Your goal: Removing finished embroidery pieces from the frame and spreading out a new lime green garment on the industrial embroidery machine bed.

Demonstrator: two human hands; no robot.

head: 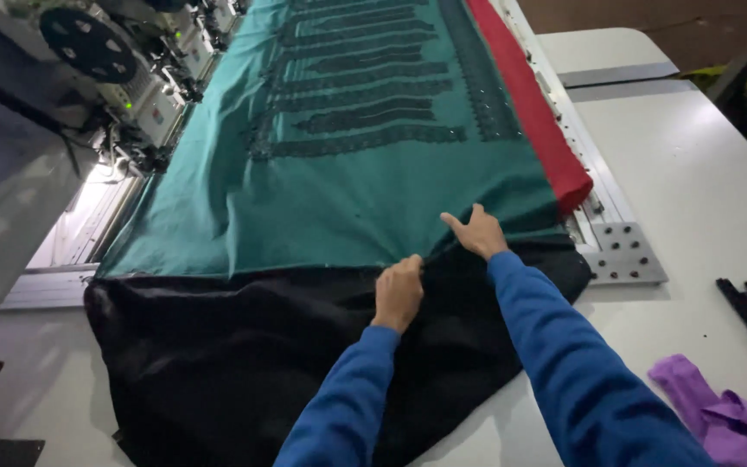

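Left hand fisted on the green cloth edge, right hand spread open, pressing it beside the red cloth

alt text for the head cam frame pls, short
Two hands in blue sleeves work the near edge of a teal cloth on a white table: the left hand pinches the edge where it meets black cloth, the right hand presses flat beside it. Dark embroidered bands cross the teal; a red cloth lines its right side, embroidery machine heads its left.
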